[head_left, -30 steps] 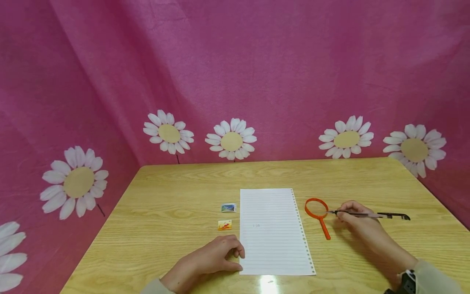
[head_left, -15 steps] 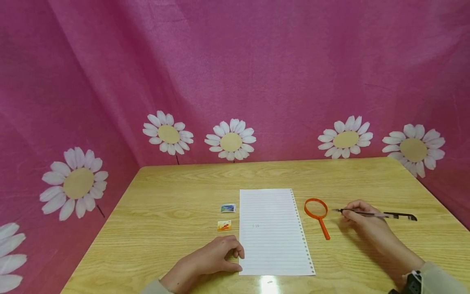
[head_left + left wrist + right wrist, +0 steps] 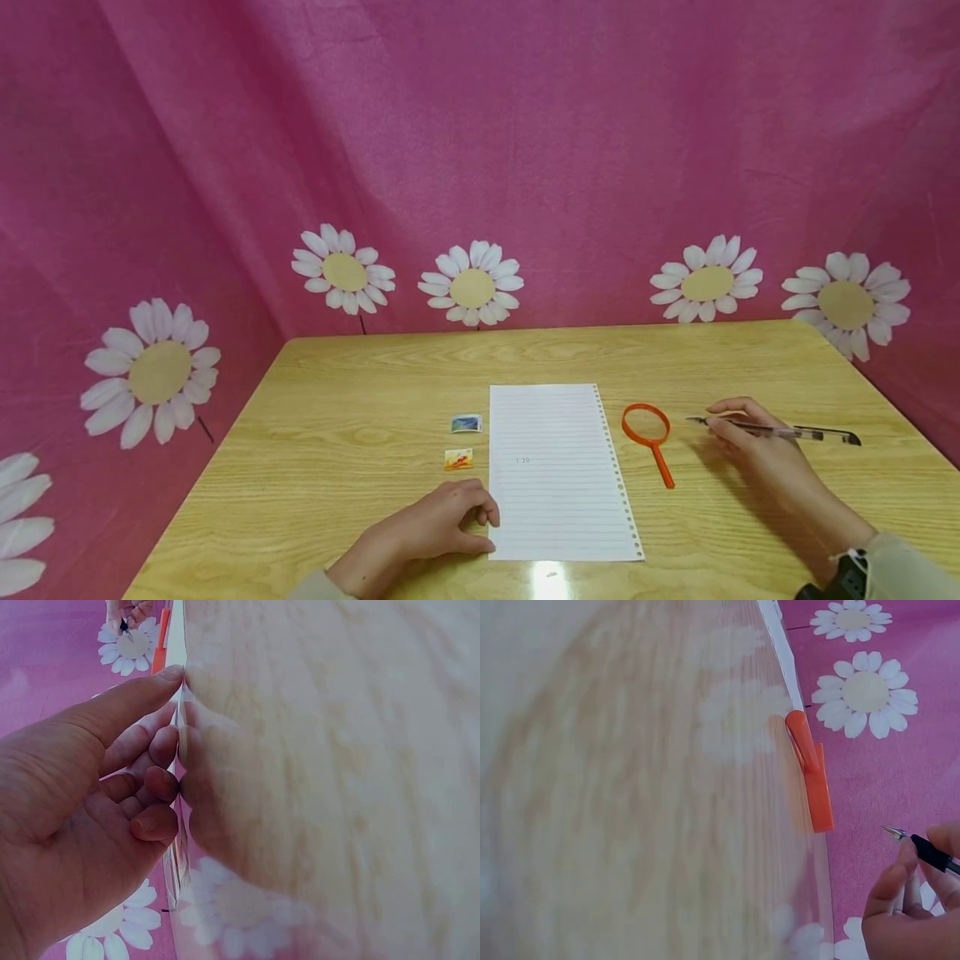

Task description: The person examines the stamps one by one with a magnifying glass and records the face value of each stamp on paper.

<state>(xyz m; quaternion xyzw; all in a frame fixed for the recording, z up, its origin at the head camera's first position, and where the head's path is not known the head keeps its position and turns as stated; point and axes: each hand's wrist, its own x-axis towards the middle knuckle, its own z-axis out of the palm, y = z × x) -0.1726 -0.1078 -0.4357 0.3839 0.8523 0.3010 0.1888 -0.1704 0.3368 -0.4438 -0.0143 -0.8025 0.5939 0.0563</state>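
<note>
My right hand [image 3: 765, 454] pinches a clear-barrelled pen [image 3: 772, 430] with a black grip, its metal tip pointing left. In the right wrist view the pen [image 3: 930, 853] shows between thumb and fingers, raised off the tabletop. An orange-red magnifying glass [image 3: 658, 460] lies on the table just left of that hand. My left hand [image 3: 431, 525] rests on the table with its fingertips at the lower left edge of a lined sheet of paper [image 3: 562, 500]. Small faint writing marks the sheet. In the left wrist view the left hand's fingers [image 3: 161, 784] bend loosely against the surface.
Two small picture stamps lie left of the sheet: a blue-green one [image 3: 467, 424] and a yellow-red one [image 3: 459, 459]. The wooden table [image 3: 360, 417] ends at a pink curtain [image 3: 585, 167] printed with daisies. A dark watch [image 3: 847, 575] sits on the right wrist.
My right hand has drawn a little to the right with the pen, away from the magnifying glass. The left hand, paper and stamps have stayed put.
</note>
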